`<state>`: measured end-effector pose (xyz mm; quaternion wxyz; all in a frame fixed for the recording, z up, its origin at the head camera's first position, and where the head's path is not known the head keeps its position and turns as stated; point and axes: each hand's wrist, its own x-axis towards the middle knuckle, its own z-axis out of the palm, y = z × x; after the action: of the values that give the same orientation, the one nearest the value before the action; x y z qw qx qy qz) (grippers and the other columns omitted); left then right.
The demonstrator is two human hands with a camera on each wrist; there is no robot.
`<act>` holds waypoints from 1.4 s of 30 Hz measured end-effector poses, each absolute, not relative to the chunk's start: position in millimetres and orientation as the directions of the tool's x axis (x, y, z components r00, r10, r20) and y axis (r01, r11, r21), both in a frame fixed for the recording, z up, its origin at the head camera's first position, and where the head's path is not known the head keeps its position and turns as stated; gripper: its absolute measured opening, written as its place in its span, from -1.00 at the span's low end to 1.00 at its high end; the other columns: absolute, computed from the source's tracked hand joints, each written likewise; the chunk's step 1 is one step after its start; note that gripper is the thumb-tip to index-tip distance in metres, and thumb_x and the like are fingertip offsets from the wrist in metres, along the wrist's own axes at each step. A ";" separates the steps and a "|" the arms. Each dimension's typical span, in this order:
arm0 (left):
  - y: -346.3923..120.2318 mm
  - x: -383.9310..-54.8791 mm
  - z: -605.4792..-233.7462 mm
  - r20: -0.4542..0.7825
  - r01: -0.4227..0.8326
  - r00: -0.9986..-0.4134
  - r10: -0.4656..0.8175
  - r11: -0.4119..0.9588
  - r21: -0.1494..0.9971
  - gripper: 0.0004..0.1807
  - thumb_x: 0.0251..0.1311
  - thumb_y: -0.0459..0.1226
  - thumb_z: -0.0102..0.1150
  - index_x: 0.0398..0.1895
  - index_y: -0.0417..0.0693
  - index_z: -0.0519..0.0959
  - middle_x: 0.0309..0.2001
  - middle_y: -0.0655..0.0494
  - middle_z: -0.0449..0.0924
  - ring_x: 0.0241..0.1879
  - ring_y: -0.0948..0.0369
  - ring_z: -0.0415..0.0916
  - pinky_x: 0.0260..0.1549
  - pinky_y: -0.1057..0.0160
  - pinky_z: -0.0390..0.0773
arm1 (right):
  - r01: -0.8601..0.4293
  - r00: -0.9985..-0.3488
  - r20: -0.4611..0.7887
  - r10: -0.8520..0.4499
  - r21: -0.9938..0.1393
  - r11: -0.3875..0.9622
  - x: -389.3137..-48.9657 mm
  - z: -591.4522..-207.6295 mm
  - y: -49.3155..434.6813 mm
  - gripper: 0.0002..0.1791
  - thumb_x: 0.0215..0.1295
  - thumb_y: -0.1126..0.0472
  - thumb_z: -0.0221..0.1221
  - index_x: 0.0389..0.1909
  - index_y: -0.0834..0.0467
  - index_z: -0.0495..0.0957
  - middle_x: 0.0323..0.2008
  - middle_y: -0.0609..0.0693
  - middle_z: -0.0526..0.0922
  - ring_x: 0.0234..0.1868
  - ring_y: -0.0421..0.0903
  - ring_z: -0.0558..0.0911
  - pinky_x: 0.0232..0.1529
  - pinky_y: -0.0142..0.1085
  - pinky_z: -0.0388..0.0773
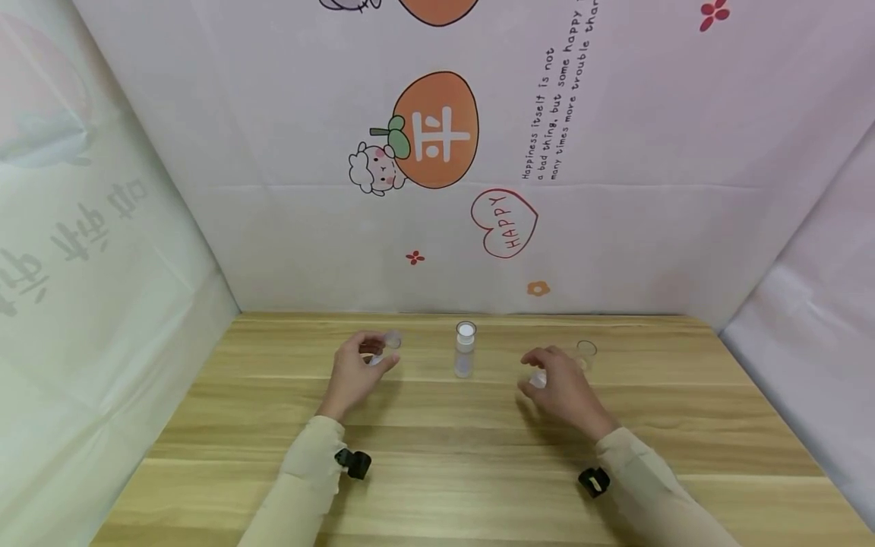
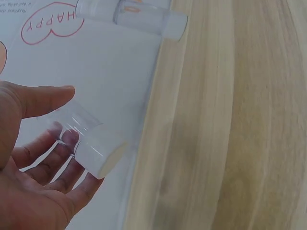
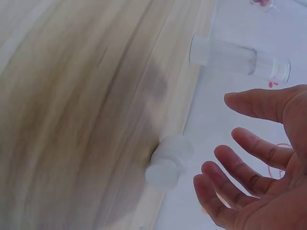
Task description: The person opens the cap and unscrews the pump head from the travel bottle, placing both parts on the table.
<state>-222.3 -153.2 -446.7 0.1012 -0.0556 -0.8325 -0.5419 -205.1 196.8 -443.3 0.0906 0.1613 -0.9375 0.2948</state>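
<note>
My left hand (image 1: 357, 372) holds a small clear cylinder with a white end (image 2: 101, 151). It is tilted, and fingers curl behind it, showing through the clear wall. The thumb lies on the other side; whether it touches is unclear. My right hand (image 1: 562, 384) has loosely bent fingers, spread apart from the thumb, with nothing visibly gripped. Beside those fingers, a small white piece (image 3: 168, 163) is low over the table; whether it rests there cannot be told. Between the hands stands a slim frosted bottle (image 1: 464, 357) with a white collar and clear top.
A clear, round-rimmed container (image 1: 585, 351) stands behind the right hand, partly hidden by it. The wooden table (image 1: 437, 471) meets a printed white cloth backdrop (image 1: 307, 251) at its rear edge. Similar cloth hangs on both sides. Black straps circle both sleeved wrists.
</note>
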 end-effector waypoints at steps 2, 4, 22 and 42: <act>-156.6 -224.2 -448.8 0.207 0.175 -0.977 -0.041 0.396 0.901 -0.59 0.16 -0.35 0.47 0.04 -0.28 0.57 -0.04 -0.21 0.61 -0.01 -0.05 0.56 0.03 -0.06 0.57 | -0.360 -0.930 0.264 -0.255 -0.521 0.774 -203.0 -442.5 194.3 -0.63 0.15 0.32 0.44 -0.03 0.32 0.63 -0.08 0.22 0.62 -0.05 0.20 0.63 -0.03 0.08 0.59; -160.0 -226.1 -451.5 0.191 0.152 -0.979 -0.064 0.390 0.908 -0.58 0.16 -0.35 0.46 0.06 -0.30 0.55 -0.03 -0.21 0.60 0.00 -0.05 0.56 0.04 -0.04 0.57 | -0.368 -0.928 0.260 -0.267 -0.522 0.770 -200.6 -441.5 191.7 -0.64 0.15 0.32 0.43 -0.04 0.31 0.63 -0.09 0.21 0.62 -0.06 0.20 0.63 -0.05 0.07 0.59; -184.5 -235.7 -470.5 0.135 0.049 -0.959 -0.249 0.324 0.945 -0.49 0.17 -0.40 0.41 0.15 -0.35 0.44 0.04 -0.24 0.51 0.07 -0.07 0.48 0.06 0.08 0.52 | -0.441 -0.896 0.290 -0.335 -0.502 0.744 -183.8 -441.1 179.5 -0.64 0.13 0.33 0.45 -0.04 0.29 0.63 -0.12 0.17 0.64 -0.07 0.18 0.64 -0.06 0.05 0.60; -199.6 -240.8 -479.1 0.102 0.000 -0.920 -0.378 0.260 0.965 -0.44 0.17 -0.44 0.36 0.18 -0.42 0.32 0.10 -0.30 0.43 0.10 -0.12 0.45 0.06 0.13 0.47 | -0.460 -0.886 0.297 -0.355 -0.487 0.742 -181.1 -441.5 177.9 -0.63 0.14 0.32 0.46 -0.03 0.28 0.63 -0.13 0.16 0.64 -0.07 0.17 0.63 -0.08 0.04 0.58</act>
<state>-240.8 -199.6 -479.1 0.1586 0.1216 -0.7779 -0.5958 -181.1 177.9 -441.5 0.0926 0.2196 -0.9287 0.2840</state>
